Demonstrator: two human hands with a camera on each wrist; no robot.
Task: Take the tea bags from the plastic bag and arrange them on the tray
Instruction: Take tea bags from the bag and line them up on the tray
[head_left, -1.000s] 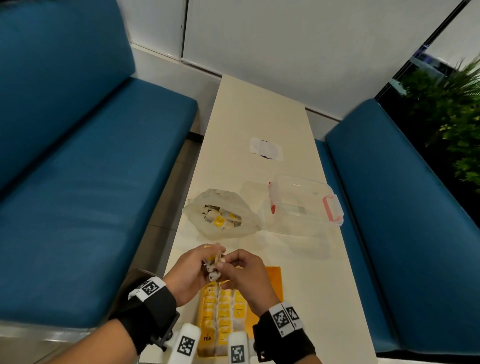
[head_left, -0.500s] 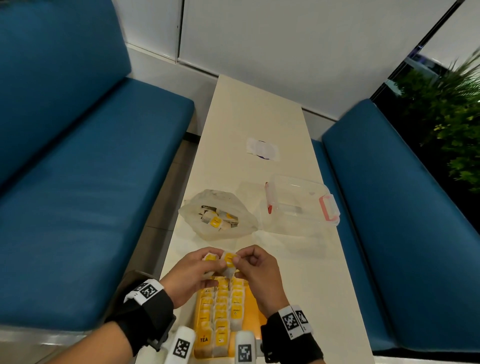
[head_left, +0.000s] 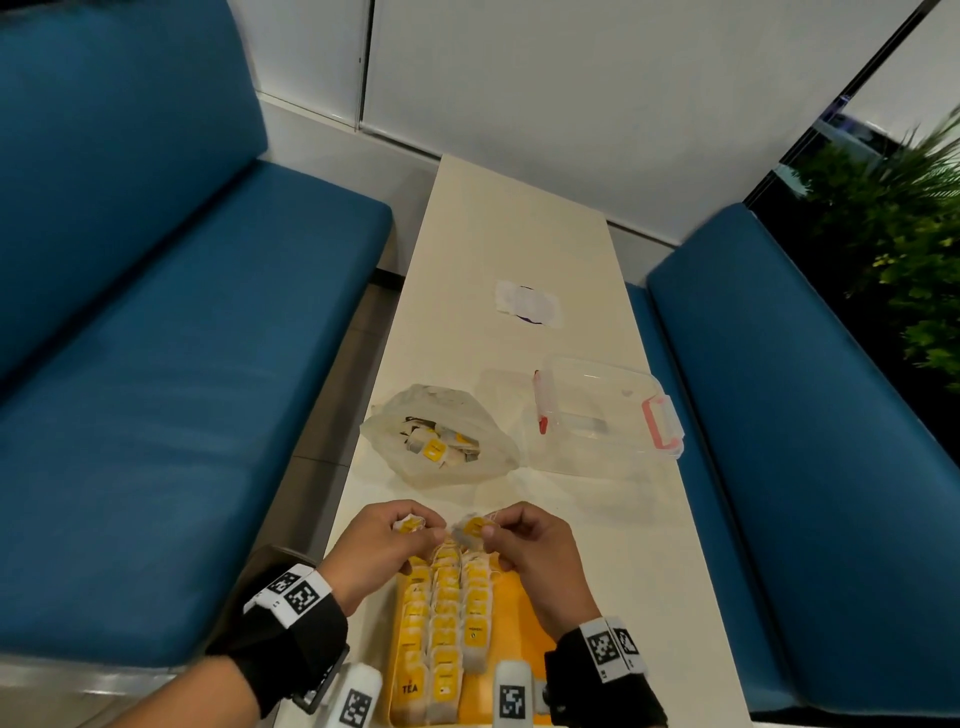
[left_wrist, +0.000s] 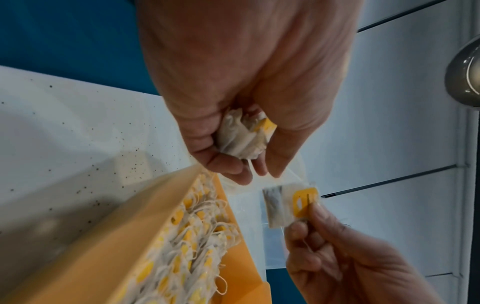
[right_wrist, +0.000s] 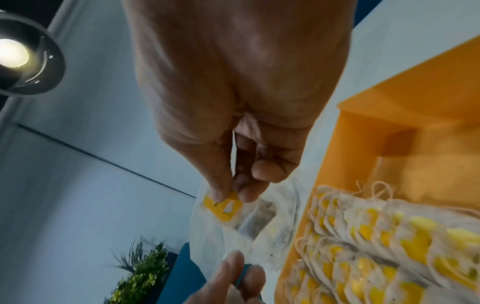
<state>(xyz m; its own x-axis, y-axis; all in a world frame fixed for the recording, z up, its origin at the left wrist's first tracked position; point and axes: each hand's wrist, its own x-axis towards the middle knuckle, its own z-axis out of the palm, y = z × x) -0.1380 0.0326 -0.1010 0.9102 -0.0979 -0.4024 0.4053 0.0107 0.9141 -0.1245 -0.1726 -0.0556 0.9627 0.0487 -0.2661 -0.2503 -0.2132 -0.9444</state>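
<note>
Feather-light, limp tea bag (head_left: 471, 531) pinched at its stiffer yellow tag by the right hand (head_left: 535, 556); left hand (head_left: 379, 545), at nine o'clock of it, clutches spare bags (left_wrist: 242, 142)

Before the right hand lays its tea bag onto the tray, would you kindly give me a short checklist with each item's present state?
1. The right hand pinches a single tea bag by its yellow tag: ok.
2. That bag is apart from the bunch gripped in the left hand: ok; whether their strings are tangled: cannot tell.
3. Bare floor on the right side of the tray: ok.
4. Rows of tea bags already laid lie neat and overlapping: ok.
5. More tea bags remain in the plastic bag: ok.
</note>
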